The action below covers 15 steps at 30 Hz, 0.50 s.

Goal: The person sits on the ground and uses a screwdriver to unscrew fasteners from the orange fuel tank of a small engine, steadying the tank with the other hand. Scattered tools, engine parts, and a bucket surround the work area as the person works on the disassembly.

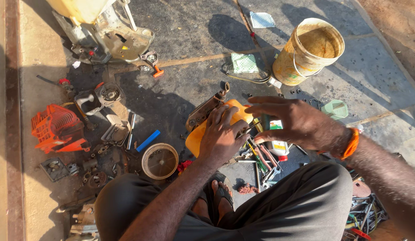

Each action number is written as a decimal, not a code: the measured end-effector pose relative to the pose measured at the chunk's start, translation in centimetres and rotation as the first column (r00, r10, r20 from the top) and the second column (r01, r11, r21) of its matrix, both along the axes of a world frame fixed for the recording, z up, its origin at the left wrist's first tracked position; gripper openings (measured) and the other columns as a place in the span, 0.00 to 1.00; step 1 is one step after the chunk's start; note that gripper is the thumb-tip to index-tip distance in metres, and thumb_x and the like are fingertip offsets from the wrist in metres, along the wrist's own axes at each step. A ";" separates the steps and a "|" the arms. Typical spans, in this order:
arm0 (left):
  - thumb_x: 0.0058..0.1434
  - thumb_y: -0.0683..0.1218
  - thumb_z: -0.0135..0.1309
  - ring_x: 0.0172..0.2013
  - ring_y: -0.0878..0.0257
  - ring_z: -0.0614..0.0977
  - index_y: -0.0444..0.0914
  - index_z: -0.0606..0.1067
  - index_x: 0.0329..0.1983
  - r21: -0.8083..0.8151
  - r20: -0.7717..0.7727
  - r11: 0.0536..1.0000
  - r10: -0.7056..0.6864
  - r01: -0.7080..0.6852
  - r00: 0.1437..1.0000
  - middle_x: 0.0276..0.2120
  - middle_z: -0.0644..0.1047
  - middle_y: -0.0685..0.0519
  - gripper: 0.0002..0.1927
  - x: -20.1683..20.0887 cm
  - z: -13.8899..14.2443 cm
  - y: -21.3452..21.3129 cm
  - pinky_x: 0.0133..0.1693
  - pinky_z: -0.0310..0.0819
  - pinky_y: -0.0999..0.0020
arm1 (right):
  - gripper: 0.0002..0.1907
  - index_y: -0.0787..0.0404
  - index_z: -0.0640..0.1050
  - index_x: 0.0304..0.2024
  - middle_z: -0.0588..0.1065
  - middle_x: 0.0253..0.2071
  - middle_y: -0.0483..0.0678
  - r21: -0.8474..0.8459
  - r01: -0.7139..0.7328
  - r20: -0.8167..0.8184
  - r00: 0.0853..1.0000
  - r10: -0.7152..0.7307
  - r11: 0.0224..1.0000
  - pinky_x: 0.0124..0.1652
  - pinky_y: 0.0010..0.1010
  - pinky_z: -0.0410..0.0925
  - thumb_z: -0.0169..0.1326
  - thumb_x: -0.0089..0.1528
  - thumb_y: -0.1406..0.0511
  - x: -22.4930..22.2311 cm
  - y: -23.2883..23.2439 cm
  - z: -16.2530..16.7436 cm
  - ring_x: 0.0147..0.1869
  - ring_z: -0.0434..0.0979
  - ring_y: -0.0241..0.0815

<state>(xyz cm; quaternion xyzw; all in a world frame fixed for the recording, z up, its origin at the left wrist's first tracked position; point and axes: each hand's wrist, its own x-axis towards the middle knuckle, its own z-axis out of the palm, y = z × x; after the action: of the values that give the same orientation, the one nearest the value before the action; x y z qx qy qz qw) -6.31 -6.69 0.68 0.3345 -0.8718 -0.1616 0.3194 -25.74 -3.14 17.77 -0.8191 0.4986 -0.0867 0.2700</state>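
Observation:
My left hand (223, 136) grips an orange plastic machine housing (196, 136) with a dark metal part (206, 109) fixed along its top edge. It rests above my knees on the ground. My right hand (296, 122) hovers over the housing's right end with fingers spread, and a thin tool (251, 128) pokes out between thumb and fingers toward the housing. An orange band (351, 143) circles my right wrist.
A dirty yellow bucket (309, 51) stands at the back right. An orange engine cover (55, 129), a round beige cap (159, 160), a blue stick (148, 140) and several metal parts lie at left. Screwdrivers and pliers (261, 158) and a small white bottle (278, 145) lie under my right hand.

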 end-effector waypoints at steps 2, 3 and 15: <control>0.57 0.50 0.64 0.66 0.42 0.64 0.42 0.79 0.44 0.000 0.022 1.000 0.003 -0.003 1.000 0.58 0.68 0.41 0.14 -0.2 0.2 -0.3 0.66 0.56 0.37 | 0.30 0.56 0.77 0.57 0.69 0.69 0.50 -0.133 0.049 -0.031 0.998 -0.053 0.990 0.62 0.42 0.71 0.60 0.57 0.48 0.3 0.0 -0.6 0.69 0.73 0.50; 0.58 0.49 0.63 0.66 0.42 0.64 0.42 0.79 0.47 -0.030 0.049 0.999 0.013 -0.012 0.999 0.58 0.68 0.42 0.14 -0.3 0.3 -0.2 0.66 0.55 0.36 | 0.29 0.54 0.80 0.53 0.72 0.66 0.49 -0.194 0.073 -0.042 0.996 -0.083 0.978 0.61 0.41 0.73 0.62 0.55 0.48 0.6 0.2 -1.0 0.68 0.75 0.49; 0.60 0.52 0.65 0.65 0.47 0.67 0.46 0.79 0.44 -0.016 0.009 1.000 0.008 -0.008 1.000 0.59 0.70 0.47 0.12 0.2 -0.3 -0.1 0.65 0.61 0.43 | 0.14 0.65 0.78 0.50 0.72 0.57 0.53 -0.333 0.329 0.331 0.918 -0.217 0.884 0.56 0.35 0.78 0.61 0.61 0.76 2.4 2.4 -5.2 0.62 0.78 0.45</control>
<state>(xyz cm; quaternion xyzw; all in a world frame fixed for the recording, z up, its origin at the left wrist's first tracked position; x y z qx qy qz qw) -6.09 -6.83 0.41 0.3361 -0.8732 -0.1521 0.3186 -23.35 -0.72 12.59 -0.7553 0.5395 -0.3364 0.1590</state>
